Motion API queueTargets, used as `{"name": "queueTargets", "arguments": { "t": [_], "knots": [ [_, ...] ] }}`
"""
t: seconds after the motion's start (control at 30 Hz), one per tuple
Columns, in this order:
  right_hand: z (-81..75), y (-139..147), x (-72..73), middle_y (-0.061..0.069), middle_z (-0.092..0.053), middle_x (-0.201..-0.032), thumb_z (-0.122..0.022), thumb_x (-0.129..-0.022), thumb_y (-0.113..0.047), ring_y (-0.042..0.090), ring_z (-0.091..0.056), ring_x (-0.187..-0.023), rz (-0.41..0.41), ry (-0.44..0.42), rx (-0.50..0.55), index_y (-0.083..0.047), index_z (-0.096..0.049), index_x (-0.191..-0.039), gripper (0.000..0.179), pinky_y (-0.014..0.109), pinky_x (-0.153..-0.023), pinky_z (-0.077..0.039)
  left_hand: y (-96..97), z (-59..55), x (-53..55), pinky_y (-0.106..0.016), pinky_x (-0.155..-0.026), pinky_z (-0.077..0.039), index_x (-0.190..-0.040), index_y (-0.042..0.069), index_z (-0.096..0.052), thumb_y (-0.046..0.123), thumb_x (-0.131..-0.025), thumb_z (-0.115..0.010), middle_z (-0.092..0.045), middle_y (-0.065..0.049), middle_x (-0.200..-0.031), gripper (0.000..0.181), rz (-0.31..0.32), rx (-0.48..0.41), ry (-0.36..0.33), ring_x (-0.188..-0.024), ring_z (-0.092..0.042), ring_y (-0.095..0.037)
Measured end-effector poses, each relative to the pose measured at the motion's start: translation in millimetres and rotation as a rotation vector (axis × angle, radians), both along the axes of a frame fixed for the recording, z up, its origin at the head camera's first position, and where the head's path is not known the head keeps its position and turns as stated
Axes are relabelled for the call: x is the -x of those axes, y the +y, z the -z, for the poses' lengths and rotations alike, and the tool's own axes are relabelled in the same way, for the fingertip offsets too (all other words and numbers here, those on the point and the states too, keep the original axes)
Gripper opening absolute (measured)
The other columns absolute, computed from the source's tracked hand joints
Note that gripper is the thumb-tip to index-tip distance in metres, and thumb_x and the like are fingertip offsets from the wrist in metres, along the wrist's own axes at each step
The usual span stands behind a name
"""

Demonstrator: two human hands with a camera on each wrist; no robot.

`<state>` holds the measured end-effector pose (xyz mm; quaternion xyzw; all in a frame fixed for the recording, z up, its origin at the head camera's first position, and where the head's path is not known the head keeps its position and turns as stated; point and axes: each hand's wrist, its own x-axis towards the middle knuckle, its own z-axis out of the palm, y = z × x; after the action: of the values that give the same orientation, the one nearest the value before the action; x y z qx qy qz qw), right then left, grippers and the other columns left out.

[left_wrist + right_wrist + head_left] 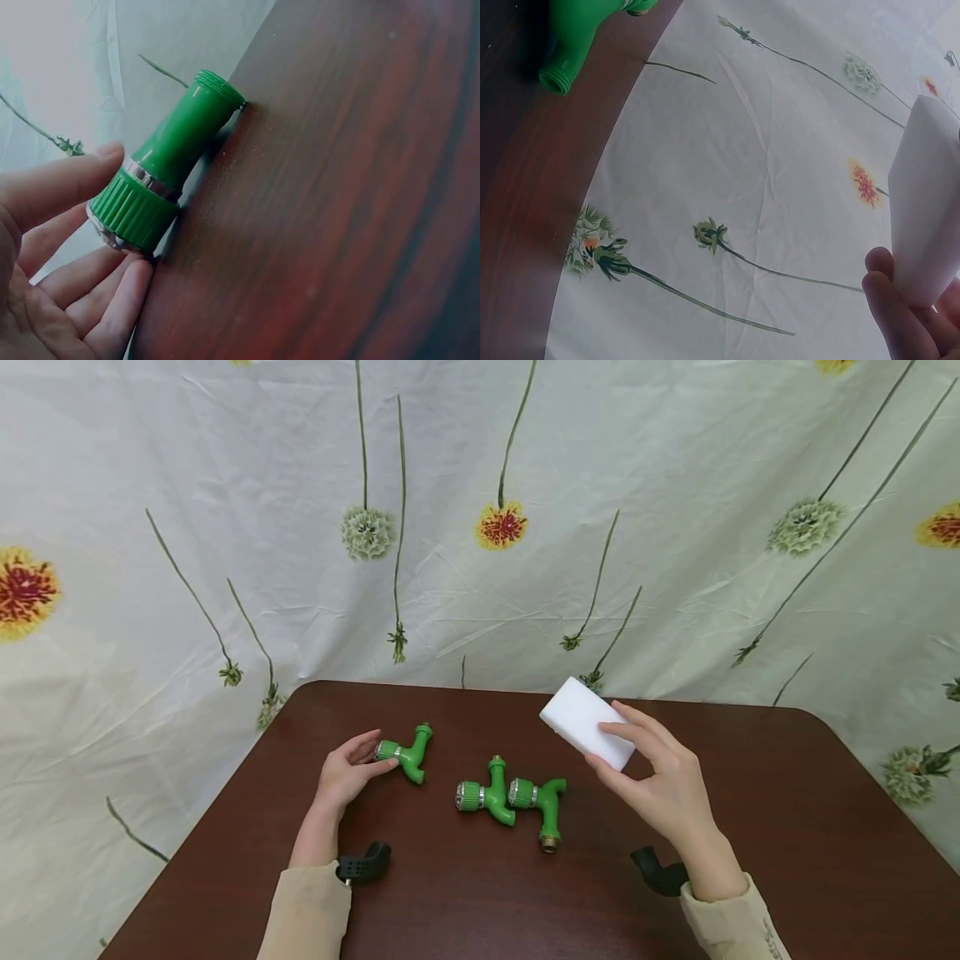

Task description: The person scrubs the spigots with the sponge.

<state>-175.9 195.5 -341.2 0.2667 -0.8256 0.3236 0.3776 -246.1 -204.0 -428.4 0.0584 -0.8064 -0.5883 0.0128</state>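
Observation:
A green plastic tap (411, 760) lies on the table at the left. My left hand (349, 777) has its thumb and fingers about the ribbed knob (133, 210) of this tap, the thumb along one side and fingertips at the knob's end. My right hand (663, 777) holds a white rectangular sponge-like block (581, 718) up above the table, thumb on its lower edge and fingers over the opposite side. In the right wrist view the block (926, 202) stands at the right edge, with fingers (900, 322) at its lower end.
Two more green taps, one (495, 797) beside the other (551, 806), lie close together mid-table between my hands. The dark brown table (450, 902) has rounded far corners. Behind it hangs a white flower-printed cloth (465, 585). A black strap piece (365, 862) juts from the left wrist.

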Motion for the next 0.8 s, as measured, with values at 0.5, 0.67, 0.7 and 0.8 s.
{"name": "queueTargets", "arguments": {
  "t": [0.5,0.67,0.7,0.8],
  "knots": [
    [0.1,-1,0.7,0.008,-0.060,-0.122,-0.080,-0.070,-0.015,0.022,-0.061,-0.103,-0.009,0.012,0.014,-0.012,-0.070,-0.102,0.033,0.010,-0.076,-0.045,5.6,4.0,0.1,-0.039,-0.090,-0.048,-0.127,0.002,-0.058,0.028,-0.078,-0.078,-0.057,-0.019,-0.122,0.058,0.003,0.161,0.024,-0.108,-0.058,-0.031],
    [0.0,-1,0.7,0.007,-0.060,-0.123,-0.081,-0.068,-0.012,0.021,-0.061,-0.103,-0.003,-0.002,0.006,-0.012,-0.070,-0.103,0.037,0.009,-0.077,-0.044,8.5,0.6,-0.9,-0.025,-0.078,-0.051,-0.117,0.004,-0.065,0.027,-0.073,-0.082,-0.063,-0.013,-0.113,0.052,-0.001,0.105,0.058,-0.098,-0.063,-0.023],
    [0.0,-1,0.7,0.007,-0.060,-0.124,-0.081,-0.068,-0.013,0.021,-0.060,-0.103,-0.003,-0.004,0.007,-0.012,-0.070,-0.102,0.037,0.009,-0.077,-0.044,9.6,-0.8,-1.0,-0.024,-0.077,-0.051,-0.116,0.004,-0.065,0.027,-0.073,-0.083,-0.063,-0.012,-0.112,0.052,0.005,0.096,0.071,-0.097,-0.063,-0.023],
    [0.2,-1,0.9,0.007,-0.060,-0.123,-0.081,-0.067,-0.013,0.021,-0.061,-0.103,-0.003,0.006,0.008,-0.012,-0.070,-0.102,0.036,0.009,-0.076,-0.044,14.1,-7.3,-1.0,-0.021,-0.074,-0.051,-0.115,0.005,-0.066,0.026,-0.071,-0.084,-0.064,-0.012,-0.110,0.052,0.036,0.062,0.118,-0.096,-0.063,-0.023]
  ]
}}
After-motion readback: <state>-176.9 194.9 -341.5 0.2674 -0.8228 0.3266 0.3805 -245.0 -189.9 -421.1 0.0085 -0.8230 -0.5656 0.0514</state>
